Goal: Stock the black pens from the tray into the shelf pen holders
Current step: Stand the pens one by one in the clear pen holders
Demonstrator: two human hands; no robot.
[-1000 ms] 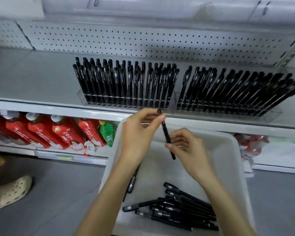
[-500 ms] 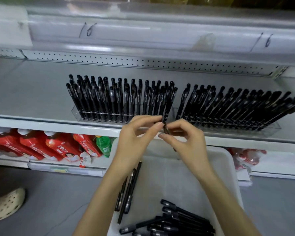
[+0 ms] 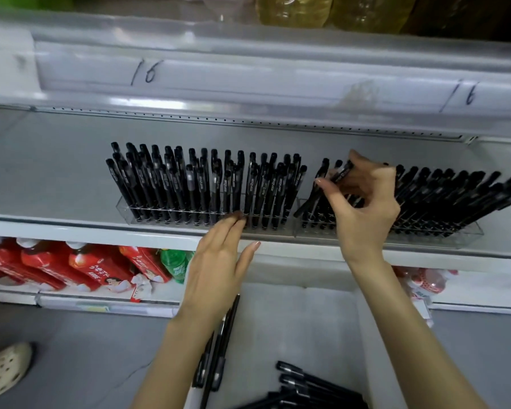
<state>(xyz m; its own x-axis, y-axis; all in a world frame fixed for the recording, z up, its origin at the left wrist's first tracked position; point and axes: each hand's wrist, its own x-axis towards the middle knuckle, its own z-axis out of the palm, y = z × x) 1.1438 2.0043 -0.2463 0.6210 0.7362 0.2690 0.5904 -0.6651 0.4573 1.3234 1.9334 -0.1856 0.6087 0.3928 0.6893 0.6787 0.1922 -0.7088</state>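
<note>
Two holders were counted. One pen was pinched by the right hand at the right holder; the left hand was laid, fingers straight, against the left holder.

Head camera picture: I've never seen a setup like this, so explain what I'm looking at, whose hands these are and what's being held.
There is no machine here. One camera sits on a person's head and looks forward and down, so you see that person's own two arms. The right hand pinches a black pen, slanted, with its lower end near the left end of the right pen holder on the grey shelf. The left hand holds nothing; its straight fingers touch the front of the left pen holder, which is packed with pens. Below, a pale tray holds loose pens waiting to be stocked. The lower shelf carries red pouches and a green bottle.
</note>
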